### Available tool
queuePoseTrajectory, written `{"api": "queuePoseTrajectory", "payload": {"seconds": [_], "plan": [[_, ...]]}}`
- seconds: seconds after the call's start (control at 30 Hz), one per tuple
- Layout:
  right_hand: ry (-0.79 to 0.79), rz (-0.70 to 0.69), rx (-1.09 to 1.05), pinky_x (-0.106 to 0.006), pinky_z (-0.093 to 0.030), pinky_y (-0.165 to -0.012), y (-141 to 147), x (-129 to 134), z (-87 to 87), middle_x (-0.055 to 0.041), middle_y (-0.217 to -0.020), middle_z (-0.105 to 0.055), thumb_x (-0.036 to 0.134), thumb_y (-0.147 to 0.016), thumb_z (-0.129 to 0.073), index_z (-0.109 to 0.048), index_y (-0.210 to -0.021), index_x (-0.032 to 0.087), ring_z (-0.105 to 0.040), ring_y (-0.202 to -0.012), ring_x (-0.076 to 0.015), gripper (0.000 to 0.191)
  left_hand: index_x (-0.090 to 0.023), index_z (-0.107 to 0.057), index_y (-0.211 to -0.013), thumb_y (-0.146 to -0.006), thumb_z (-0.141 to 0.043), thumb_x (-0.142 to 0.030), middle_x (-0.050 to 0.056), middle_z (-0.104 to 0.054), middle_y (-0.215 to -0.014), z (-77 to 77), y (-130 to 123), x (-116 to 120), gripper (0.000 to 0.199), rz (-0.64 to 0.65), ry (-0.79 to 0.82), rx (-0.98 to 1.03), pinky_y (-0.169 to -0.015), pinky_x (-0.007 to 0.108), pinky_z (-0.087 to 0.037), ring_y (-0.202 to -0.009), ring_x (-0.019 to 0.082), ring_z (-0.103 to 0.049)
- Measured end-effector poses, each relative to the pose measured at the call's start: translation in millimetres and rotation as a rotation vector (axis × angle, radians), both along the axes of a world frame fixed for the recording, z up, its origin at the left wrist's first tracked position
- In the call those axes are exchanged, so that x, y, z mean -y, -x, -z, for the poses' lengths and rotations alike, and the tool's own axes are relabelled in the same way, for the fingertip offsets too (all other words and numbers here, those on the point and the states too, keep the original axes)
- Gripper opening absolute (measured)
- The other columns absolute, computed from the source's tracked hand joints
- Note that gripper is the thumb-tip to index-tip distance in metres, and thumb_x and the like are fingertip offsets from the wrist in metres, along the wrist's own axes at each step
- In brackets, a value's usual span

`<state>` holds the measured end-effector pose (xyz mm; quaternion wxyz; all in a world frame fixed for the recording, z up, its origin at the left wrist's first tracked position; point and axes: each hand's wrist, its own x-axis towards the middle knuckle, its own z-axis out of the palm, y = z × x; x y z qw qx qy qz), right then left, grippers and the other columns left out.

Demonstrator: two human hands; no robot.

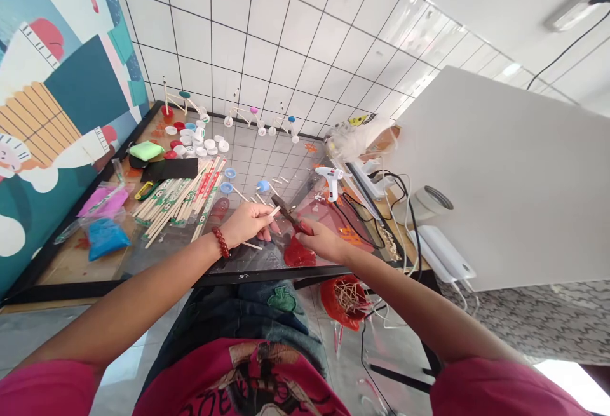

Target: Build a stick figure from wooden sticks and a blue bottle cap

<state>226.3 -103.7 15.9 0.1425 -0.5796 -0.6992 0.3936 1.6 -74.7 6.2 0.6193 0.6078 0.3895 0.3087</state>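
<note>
In my left hand (252, 220), which wears a red bead bracelet, a short pale wooden stick (275, 211) is pinched between thumb and finger. My right hand (320, 239) is closed around the red handles of dark-jawed pliers (284, 209). The jaws lie close to the stick; whether they touch it I cannot tell. Cut stick pieces (280, 180) and a blue bottle cap (262, 185) lie just beyond my hands. Two more blue caps, one of them this cap (226, 187), sit to the left. A white glue gun (330, 181) stands to the right.
Wrapped and bare chopsticks (183, 197) lie left, near bottle caps (197, 140) and bagged blue clay (105, 238). Small stick-and-cap models (252, 117) stand along the tiled wall. Cables (405, 194) run at the right. Below the table edge hangs a red container of sticks (345, 298).
</note>
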Motion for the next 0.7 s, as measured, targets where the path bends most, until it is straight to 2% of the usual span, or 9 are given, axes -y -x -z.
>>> {"api": "queuePoseTrajectory", "payload": {"seconds": [0.13,0.23,0.43,0.5,0.63,0.7], "plan": [[-0.121,-0.019,0.110,-0.027,-0.037,-0.069,-2.9,-1.4,7.3,0.0040,-0.072,-0.049,0.022,-0.075,-0.048,-0.048,-0.077,0.021,-0.046,-0.071,-0.0140,0.002,-0.013,-0.072,-0.072,-0.084,-0.056,-0.022,0.004,-0.065,-0.052,1.7,-1.6,0.8,0.022,0.003,-0.024,-0.013,-0.049,0.018,-0.043,-0.047,0.011,-0.062],[-0.148,-0.021,0.147,-0.027,-0.037,-0.069,-3.4,-4.6,11.9,0.0037,-0.072,-0.051,0.023,-0.078,-0.049,-0.049,-0.077,0.021,-0.047,-0.070,-0.0143,0.002,-0.013,-0.072,-0.072,-0.084,-0.057,-0.025,0.005,-0.067,-0.056,3.3,-3.2,0.4,0.023,-0.023,-0.023,0.003,-0.050,0.020,-0.045,-0.048,0.012,-0.061],[-0.252,0.019,0.261,-0.026,-0.036,-0.067,1.8,-12.0,12.9,0.0021,-0.072,-0.057,0.022,-0.081,-0.055,-0.054,-0.078,0.021,-0.050,-0.070,-0.0152,0.003,-0.014,-0.069,-0.069,-0.086,-0.058,-0.030,0.003,-0.063,-0.050,5.5,-4.2,-2.6,0.026,-0.115,-0.067,0.008,-0.050,0.019,-0.044,-0.047,0.011,-0.059],[-0.257,0.032,0.291,-0.025,-0.036,-0.066,4.6,-13.6,12.8,0.0018,-0.072,-0.058,0.021,-0.082,-0.055,-0.056,-0.078,0.021,-0.051,-0.069,-0.0151,0.004,-0.014,-0.069,-0.069,-0.086,-0.060,-0.029,0.003,-0.064,-0.052,5.1,-6.4,-0.8,0.024,-0.110,-0.080,0.007,-0.051,0.019,-0.044,-0.046,0.010,-0.059],[-0.258,0.043,0.361,-0.025,-0.037,-0.067,9.9,-16.9,10.0,0.0001,-0.077,-0.065,0.021,-0.085,-0.057,-0.062,-0.086,0.020,-0.056,-0.073,-0.0161,0.006,-0.014,-0.072,-0.085,-0.083,-0.064,-0.027,0.004,-0.072,-0.069,-0.2,-15.6,8.2,0.016,-0.073,-0.038,0.103,-0.050,0.021,-0.048,-0.047,0.010,-0.060],[-0.273,0.075,0.417,-0.026,-0.038,-0.068,9.4,-19.9,4.9,-0.0021,-0.084,-0.069,0.027,-0.088,-0.058,-0.063,-0.095,0.020,-0.061,-0.078,-0.0179,0.011,-0.013,-0.072,-0.093,-0.083,-0.065,-0.025,0.005,-0.073,-0.074,-3.7,-18.4,11.2,0.017,-0.090,0.024,0.186,-0.049,0.021,-0.048,-0.047,0.010,-0.061]]}}
